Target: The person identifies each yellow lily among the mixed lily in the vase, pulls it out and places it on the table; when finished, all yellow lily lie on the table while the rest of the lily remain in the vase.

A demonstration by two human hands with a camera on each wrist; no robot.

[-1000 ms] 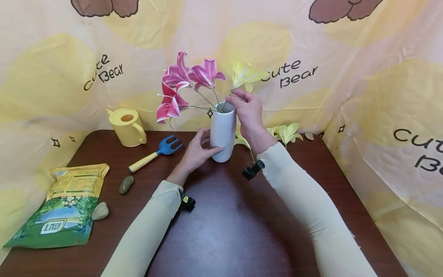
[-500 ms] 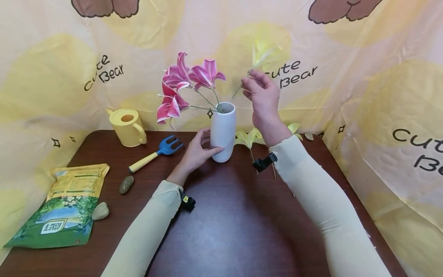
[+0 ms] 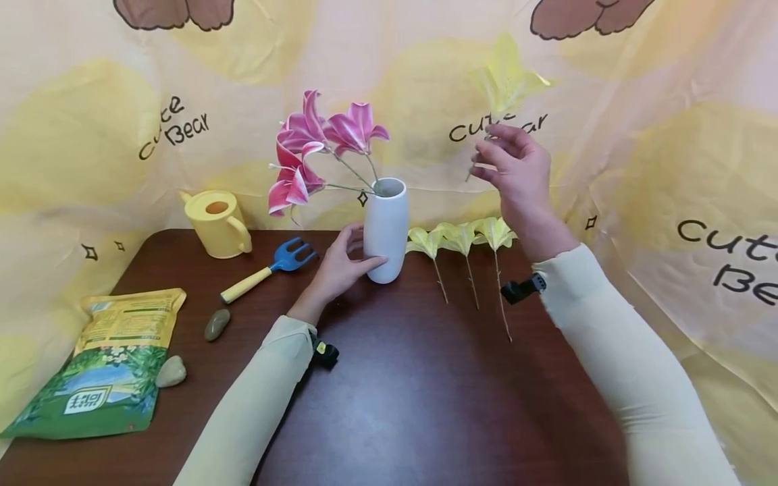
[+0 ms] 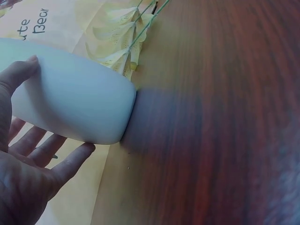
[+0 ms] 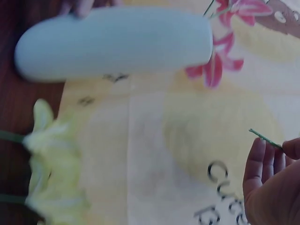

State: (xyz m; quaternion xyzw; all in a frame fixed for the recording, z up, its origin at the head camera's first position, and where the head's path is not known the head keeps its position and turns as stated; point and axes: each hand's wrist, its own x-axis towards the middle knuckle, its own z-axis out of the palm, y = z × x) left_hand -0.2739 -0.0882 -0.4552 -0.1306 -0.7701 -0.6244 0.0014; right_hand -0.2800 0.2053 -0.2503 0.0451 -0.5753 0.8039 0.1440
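Observation:
A white vase [image 3: 385, 233] stands upright on the table, with several pink lilies [image 3: 357, 128] leaning out of its mouth to the left. My left hand [image 3: 339, 271] holds the vase low on its left side, thumb across the front and fingers round the back. Up to the right of the vase, my right hand [image 3: 524, 179] pinches the stem of a yellow lily [image 3: 506, 79] in the air. In the right wrist view the green stem's end [image 5: 265, 138] pokes out past the fingers, apart from the vase. The flower head is outside that view.
Three yellow lilies [image 3: 467, 236] lie in a row right of the vase. To the left are a yellow watering can [image 3: 217, 226], a blue hand fork [image 3: 293, 256], two stones [image 3: 217, 325] and a green-yellow bag [image 3: 115, 364]. A printed cloth [image 3: 425, 81] hangs behind the dark table [image 3: 389, 405].
My right hand has moved up and to the right with the yellow lily, out of the vase's mouth. The left hand and vase stay together; the view has shifted slightly.

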